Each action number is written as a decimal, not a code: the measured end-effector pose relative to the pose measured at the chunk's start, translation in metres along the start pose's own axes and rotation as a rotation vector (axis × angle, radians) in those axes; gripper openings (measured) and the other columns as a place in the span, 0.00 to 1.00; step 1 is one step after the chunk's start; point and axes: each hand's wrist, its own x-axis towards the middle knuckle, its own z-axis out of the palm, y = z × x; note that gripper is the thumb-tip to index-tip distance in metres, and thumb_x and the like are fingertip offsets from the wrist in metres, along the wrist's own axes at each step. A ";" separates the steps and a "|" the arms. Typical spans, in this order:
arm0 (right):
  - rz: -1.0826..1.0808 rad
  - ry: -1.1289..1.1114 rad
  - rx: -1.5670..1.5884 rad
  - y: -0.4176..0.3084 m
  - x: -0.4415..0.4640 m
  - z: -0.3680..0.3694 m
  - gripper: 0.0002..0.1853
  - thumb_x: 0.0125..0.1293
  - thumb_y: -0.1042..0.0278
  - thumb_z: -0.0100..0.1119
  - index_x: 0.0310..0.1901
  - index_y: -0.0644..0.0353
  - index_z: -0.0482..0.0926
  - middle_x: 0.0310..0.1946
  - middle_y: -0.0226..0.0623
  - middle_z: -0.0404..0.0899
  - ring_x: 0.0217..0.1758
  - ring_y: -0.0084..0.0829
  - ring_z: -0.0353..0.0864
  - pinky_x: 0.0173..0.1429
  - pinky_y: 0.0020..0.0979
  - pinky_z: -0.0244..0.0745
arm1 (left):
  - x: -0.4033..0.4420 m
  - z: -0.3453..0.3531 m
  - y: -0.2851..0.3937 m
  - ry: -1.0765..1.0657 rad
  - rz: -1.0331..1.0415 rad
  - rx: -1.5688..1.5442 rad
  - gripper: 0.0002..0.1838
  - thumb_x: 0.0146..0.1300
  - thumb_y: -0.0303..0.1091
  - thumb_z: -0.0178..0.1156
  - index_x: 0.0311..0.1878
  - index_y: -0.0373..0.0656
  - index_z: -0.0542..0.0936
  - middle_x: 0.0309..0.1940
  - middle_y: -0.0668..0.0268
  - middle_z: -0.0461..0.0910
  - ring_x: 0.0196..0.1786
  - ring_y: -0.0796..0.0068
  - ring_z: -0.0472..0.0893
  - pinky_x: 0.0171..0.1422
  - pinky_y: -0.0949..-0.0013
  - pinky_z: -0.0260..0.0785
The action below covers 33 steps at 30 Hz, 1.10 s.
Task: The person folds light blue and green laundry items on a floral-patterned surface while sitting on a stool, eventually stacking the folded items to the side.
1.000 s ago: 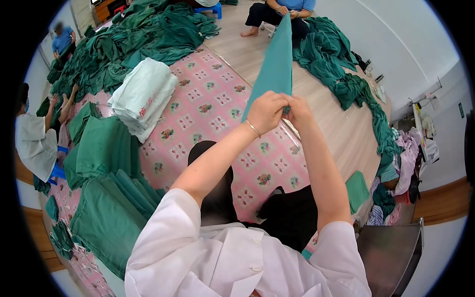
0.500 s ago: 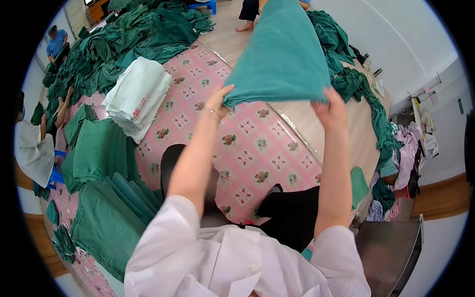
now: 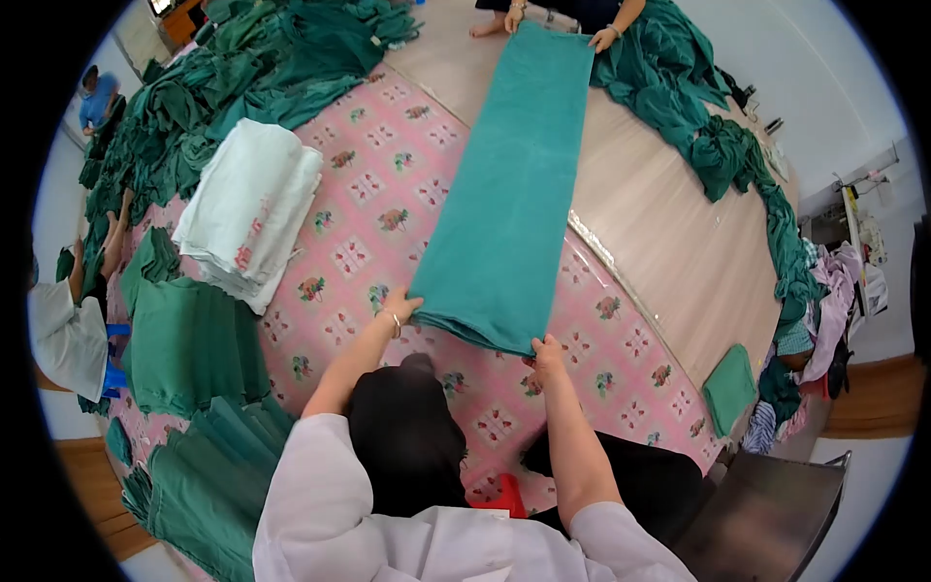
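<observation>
A long folded green cloth [image 3: 509, 184] stretches over the pink patterned mat. My left hand [image 3: 400, 308] grips its near left corner, fingers closed on the edge. At the near right corner my right hand [image 3: 546, 355] pinches the cloth. Two hands of a person across from me hold the far corners, one at the left [image 3: 515, 17] and one at the right [image 3: 603, 39]. Several layers show along the near edge. The cloth lies low, between my hands and theirs.
White folded cloths [image 3: 247, 209] are stacked on the mat [image 3: 354, 184]. Folded green stacks [image 3: 189, 339] stand at the left. Loose green cloth [image 3: 281, 68] is heaped behind, more [image 3: 718, 145] at the right. Two other people sit at the left. A folded green piece [image 3: 729, 390] lies right.
My hands moved apart, then lower and nearer to me. The cloth went from a narrow gathered shape to a flat, straight strip. The person opposite now has hands spread on the far corners.
</observation>
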 end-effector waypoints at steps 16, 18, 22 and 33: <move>-0.100 0.037 0.067 -0.004 -0.078 -0.016 0.19 0.58 0.80 0.45 0.53 0.65 0.66 0.33 0.42 0.73 0.20 0.32 0.70 0.24 0.30 0.67 | -0.057 -0.035 0.032 -0.352 0.345 0.149 0.16 0.54 0.20 0.55 0.49 0.37 0.75 0.37 0.64 0.78 0.39 0.75 0.77 0.38 0.71 0.75; -0.143 -0.009 0.115 -0.016 -0.100 -0.023 0.21 0.58 0.80 0.44 0.56 0.65 0.65 0.32 0.43 0.73 0.20 0.33 0.70 0.25 0.29 0.67 | -0.092 -0.055 0.095 -0.560 -0.001 0.122 0.10 0.57 0.22 0.53 0.43 0.35 0.77 0.38 0.63 0.78 0.38 0.72 0.78 0.38 0.65 0.78; -0.133 -0.245 0.211 -0.027 -0.149 -0.042 0.17 0.59 0.77 0.45 0.50 0.61 0.73 0.37 0.34 0.73 0.29 0.26 0.70 0.29 0.26 0.70 | -0.141 -0.074 0.168 -0.623 0.007 0.166 0.10 0.60 0.27 0.52 0.42 0.33 0.77 0.37 0.59 0.79 0.34 0.67 0.81 0.37 0.62 0.79; 0.260 -0.187 -0.727 0.130 -0.154 -0.049 0.11 0.54 0.73 0.50 0.38 0.56 0.80 0.31 0.40 0.79 0.33 0.39 0.78 0.36 0.37 0.75 | -0.212 0.056 0.049 -0.819 -0.107 1.960 0.12 0.53 0.35 0.55 0.38 0.40 0.81 0.39 0.58 0.80 0.44 0.59 0.78 0.46 0.56 0.70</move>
